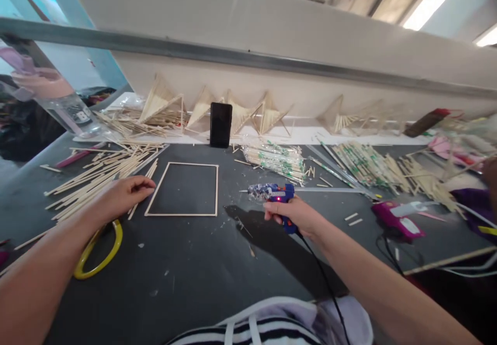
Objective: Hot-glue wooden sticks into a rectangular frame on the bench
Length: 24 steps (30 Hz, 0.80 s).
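Observation:
My right hand (289, 214) grips a blue hot glue gun (277, 192), its nozzle pointing left and a small red light lit on its side. A clear glue stick (330, 190) extends behind the gun, and a black cord hangs from its handle. My left hand (126, 195) is beside the left side of a square frame of thin wooden sticks (216, 190) lying flat on the dark table. Its thumb and forefinger are slightly apart, with nothing visible between them; whether the fingertips touch the frame is unclear. Loose wooden sticks (83, 190) lie past this hand.
Yellow-handled scissors (99, 272) lie below my left forearm. A black phone (220, 125) stands upright behind the frame, near several stick models (269, 115). Bagged sticks (274, 160) lie behind the gun. At right is a pink power strip (398, 221); a bottle (58, 99) stands far left.

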Each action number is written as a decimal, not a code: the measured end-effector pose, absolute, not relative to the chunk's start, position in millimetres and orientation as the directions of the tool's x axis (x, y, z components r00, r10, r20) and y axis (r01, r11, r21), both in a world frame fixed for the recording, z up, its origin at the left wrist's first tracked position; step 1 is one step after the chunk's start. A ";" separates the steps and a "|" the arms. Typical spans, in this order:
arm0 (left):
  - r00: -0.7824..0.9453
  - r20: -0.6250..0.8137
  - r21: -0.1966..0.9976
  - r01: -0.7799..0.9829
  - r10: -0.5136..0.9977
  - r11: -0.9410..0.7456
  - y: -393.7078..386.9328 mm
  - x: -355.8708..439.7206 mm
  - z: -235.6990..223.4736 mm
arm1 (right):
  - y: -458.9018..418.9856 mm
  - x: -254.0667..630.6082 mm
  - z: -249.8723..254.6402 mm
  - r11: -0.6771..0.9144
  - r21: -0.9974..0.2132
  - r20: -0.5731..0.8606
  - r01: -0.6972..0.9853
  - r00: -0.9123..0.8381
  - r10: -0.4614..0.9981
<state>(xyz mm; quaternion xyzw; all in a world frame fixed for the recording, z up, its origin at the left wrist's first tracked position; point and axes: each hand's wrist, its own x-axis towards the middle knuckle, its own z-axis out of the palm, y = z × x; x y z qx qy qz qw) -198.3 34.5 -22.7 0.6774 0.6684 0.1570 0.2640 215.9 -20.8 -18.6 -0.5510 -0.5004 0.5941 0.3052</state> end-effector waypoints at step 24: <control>-0.044 -0.138 0.187 0.980 0.989 0.070 77.4 -190.2 -28.0 | 57.0 137.5 -40.7 -0.506 -0.757 -0.322 -0.414 -0.438 0.839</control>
